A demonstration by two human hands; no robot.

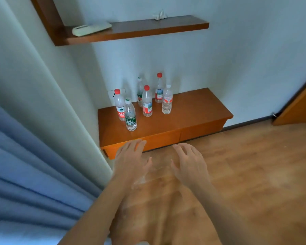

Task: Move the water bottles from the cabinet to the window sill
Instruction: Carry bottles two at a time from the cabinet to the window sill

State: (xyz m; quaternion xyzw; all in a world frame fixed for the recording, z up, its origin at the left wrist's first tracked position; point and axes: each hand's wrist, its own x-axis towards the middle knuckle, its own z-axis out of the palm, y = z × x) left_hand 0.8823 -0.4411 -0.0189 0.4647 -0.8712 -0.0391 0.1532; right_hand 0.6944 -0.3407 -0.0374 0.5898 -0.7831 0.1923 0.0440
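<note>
We are holding our left hand [131, 157] and right hand [188, 160] out in front of us, palms down, above the light-brown wooden floor [251, 174], and neither is touching or holding anything. The left fingers [139, 144] are lying straight and close together, their tips showing over the front edge of the low orange-brown wooden cabinet [194, 110]. The right fingers [182, 148] are spreading loosely apart, just short of that edge. Six clear plastic water bottles are standing upright on the left half of the cabinet top, near the pale wall. Nearest us is the green-labelled bottle with a white cap [130, 116], just beside the red-labelled bottle with a red cap [120, 106] behind it. To the right, the middle red-capped bottle [147, 103] is standing near the orange-labelled bottle [167, 100], and the rear white-capped bottle [140, 92] and rear red-capped bottle [159, 89] are standing at the back. Above them a brown wooden wall shelf [148, 30] is carrying a white remote control [91, 28] and a small crumpled white thing [160, 15]. A blue pleated curtain [25, 165] is hanging at our left
</note>
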